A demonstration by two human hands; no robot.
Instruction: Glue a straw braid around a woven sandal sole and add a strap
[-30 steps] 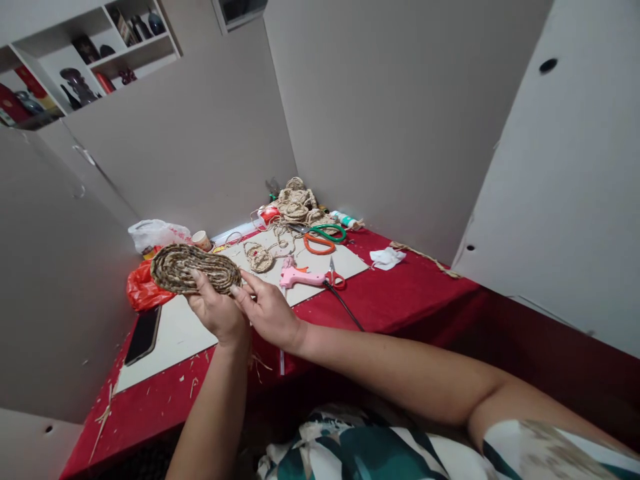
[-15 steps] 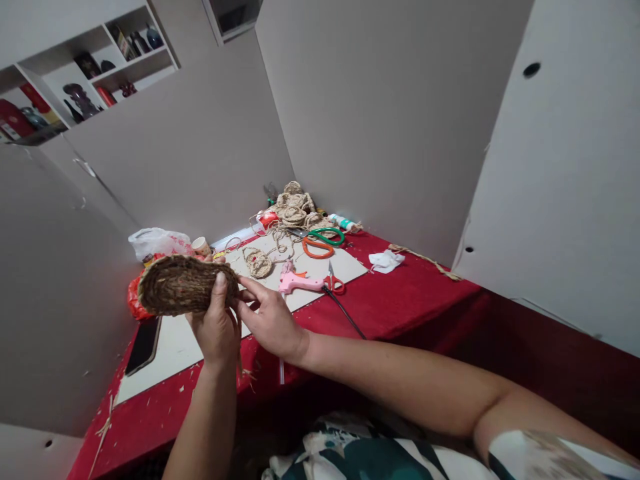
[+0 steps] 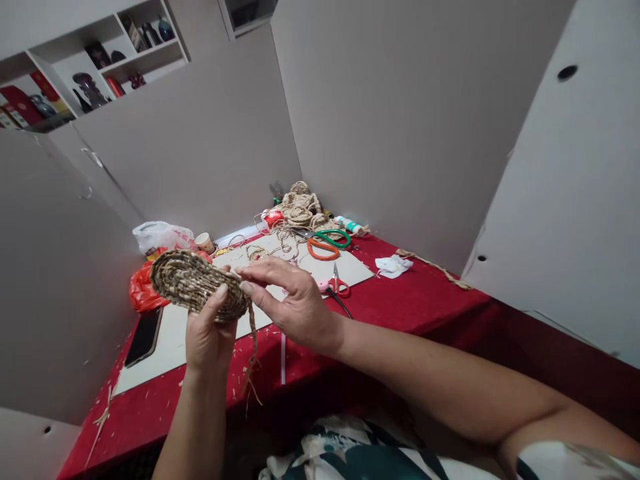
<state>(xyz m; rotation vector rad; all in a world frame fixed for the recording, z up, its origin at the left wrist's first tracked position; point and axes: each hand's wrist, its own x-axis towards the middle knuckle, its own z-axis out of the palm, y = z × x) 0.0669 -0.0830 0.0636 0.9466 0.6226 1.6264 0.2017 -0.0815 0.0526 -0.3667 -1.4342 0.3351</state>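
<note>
My left hand is closed around a coiled straw sole, long and rounded, held up over the table. The thumb lies across its face near the right end, with the fingers behind. My right hand is at that right end, its thumb and fingers pinching at the edge. From there a loose straw rope end hangs down and frays at the bottom. Behind my right hand, a pink glue gun is mostly hidden. Small red-handled scissors lie beside it.
A white board lies on the red tablecloth. Around it are a phone, an orange bag, large scissors, a heap of straw rope and a crumpled tissue. Grey panels enclose the table.
The sole has tilted, so its face shows lighter and more fully. My right hand has shifted its hold at the right edge and covers more of the glue gun. The loose rope end hangs more plainly in sight.
</note>
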